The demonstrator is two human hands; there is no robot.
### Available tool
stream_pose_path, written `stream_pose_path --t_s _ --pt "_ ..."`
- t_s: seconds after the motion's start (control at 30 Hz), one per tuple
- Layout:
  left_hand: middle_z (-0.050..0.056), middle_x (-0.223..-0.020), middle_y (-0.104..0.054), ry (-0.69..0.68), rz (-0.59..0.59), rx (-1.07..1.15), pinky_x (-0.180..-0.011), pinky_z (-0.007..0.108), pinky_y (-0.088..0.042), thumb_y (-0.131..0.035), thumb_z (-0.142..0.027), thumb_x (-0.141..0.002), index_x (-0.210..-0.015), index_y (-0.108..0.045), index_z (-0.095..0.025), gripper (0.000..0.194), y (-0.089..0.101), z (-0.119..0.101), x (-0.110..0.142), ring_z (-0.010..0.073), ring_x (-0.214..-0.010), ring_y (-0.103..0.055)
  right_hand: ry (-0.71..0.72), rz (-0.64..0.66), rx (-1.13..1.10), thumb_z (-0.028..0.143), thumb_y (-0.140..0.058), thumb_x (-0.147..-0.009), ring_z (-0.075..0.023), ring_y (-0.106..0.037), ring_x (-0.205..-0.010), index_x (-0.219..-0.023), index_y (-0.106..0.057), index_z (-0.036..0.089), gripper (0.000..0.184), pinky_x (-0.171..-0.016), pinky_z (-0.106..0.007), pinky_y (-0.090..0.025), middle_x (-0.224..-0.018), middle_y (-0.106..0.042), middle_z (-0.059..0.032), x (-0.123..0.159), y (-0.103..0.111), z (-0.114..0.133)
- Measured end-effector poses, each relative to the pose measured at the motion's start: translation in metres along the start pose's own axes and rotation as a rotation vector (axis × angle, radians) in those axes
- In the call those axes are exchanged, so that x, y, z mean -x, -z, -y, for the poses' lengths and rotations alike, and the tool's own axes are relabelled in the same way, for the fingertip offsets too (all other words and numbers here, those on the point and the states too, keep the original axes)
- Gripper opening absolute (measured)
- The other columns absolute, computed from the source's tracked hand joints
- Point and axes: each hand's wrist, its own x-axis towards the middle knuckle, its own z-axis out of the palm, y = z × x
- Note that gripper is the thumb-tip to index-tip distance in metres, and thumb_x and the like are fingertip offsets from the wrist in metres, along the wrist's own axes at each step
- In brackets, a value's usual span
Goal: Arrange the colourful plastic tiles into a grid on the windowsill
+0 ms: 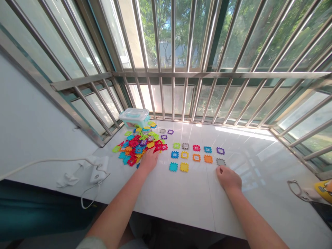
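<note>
A heap of colourful interlocking plastic puzzle tiles [136, 147] lies on the white tiled counter [181, 197], left of centre. My left hand [149, 160] rests at the heap's near right edge, its fingertips at a red tile [158, 146]. I cannot tell whether it grips that tile. Sorted single tiles stand in loose rows to the right, including a grey tile [220, 162] at the end of the second row. My right hand [228, 178] lies just below that grey tile, its fingertips nearly touching it and nothing visible in its grasp.
A clear plastic box with a teal lid [134, 117] stands behind the heap against the window. Steel window bars [207, 74] run along the far side. A white power strip [98, 169] with cables and a white cloth [67, 180] lie at the left.
</note>
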Motion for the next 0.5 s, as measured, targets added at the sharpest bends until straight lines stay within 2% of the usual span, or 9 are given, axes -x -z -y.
stream_pose_path --t_s 0.17,0.33,0.5 --pt "0.019 -0.147 -0.063 0.125 -0.019 0.05 -0.114 0.047 -0.049 -0.039 -0.031 -0.105 -0.157 -0.052 -0.01 0.058 0.003 0.014 -0.01 0.0328 -0.132 -0.06 -0.003 0.005 0.004 0.043 -0.036 -0.105 -0.02 -0.063 -0.08 -0.086 -0.073 0.025 0.046 -0.062 -0.029 -0.028 -0.099 -0.076 -0.0072 -0.001 -0.001 0.0" --pt "0.019 -0.15 -0.06 0.154 -0.086 0.044 -0.113 0.048 -0.05 -0.042 -0.033 -0.103 -0.157 -0.052 -0.01 0.059 0.009 0.022 -0.011 0.0346 -0.135 -0.059 0.004 -0.008 0.011 0.043 -0.036 -0.105 -0.0192 -0.063 -0.079 -0.084 -0.072 0.024 0.046 -0.062 -0.029 -0.026 -0.1 -0.076 -0.0072 -0.001 -0.001 0.0" --pt "0.016 -0.157 -0.055 0.144 -0.181 0.007 -0.114 0.05 -0.048 -0.043 -0.036 -0.103 -0.146 -0.063 -0.015 0.053 0.015 0.021 -0.011 0.0356 -0.138 -0.055 -0.001 0.001 0.004 0.043 -0.036 -0.106 -0.019 -0.062 -0.079 -0.085 -0.072 0.025 0.045 -0.062 -0.028 -0.027 -0.098 -0.075 -0.0069 0.0 0.0 0.001"
